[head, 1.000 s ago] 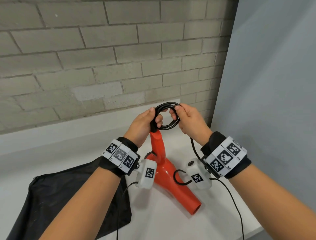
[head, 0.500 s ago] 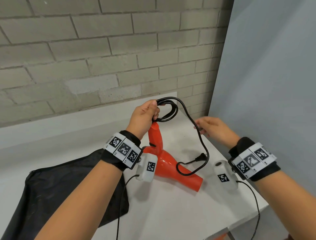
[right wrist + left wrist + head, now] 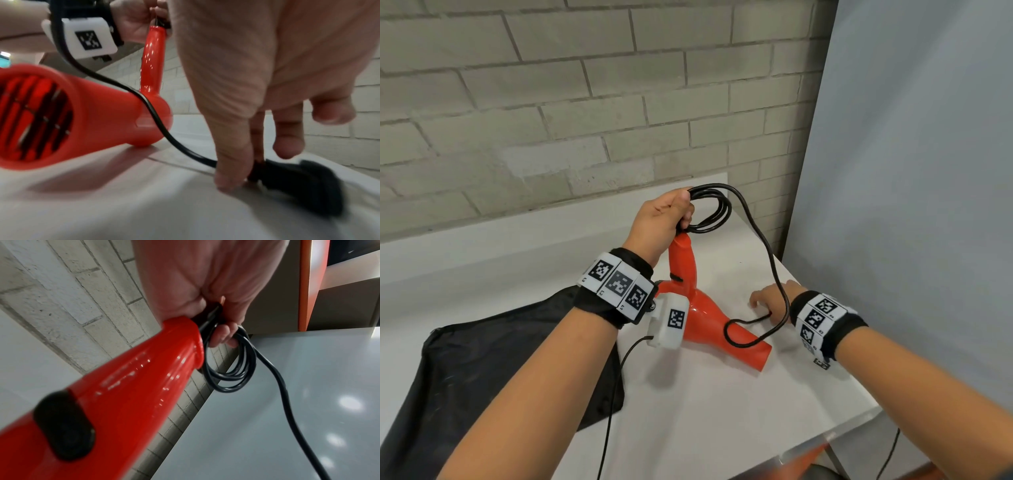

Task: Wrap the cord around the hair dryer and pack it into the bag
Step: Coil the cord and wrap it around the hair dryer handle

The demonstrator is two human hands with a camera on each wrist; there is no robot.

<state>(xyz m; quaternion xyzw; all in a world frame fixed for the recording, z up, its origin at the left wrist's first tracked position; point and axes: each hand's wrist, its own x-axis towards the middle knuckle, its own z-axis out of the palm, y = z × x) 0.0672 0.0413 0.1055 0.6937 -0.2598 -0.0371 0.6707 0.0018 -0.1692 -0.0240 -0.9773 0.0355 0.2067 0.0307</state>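
Head view: the red hair dryer [image 3: 705, 308] is seen resting on the white table [image 3: 688, 411] near frame centre, handle raised toward 12 o'clock, with the black bag [image 3: 482, 370] lying flat at 8 o'clock. The coiled part of the cord [image 3: 714, 210] is held against the handle tip by the left hand [image 3: 664, 222], and a loose length is draped down toward 4 o'clock, where the right hand [image 3: 770, 299] is lowered to the table. Left wrist view: fingers are shown curled round the cord loops at the handle end. The glossy plastic is judged slippery and rigid, so the handle is the sound place for a grip. Right wrist view: the plug [image 3: 298, 178] is lying on the table and is pinched at its neck by thumb and finger. The cord is judged light and springy, likely to uncoil if let go; it is best taken near the plug.
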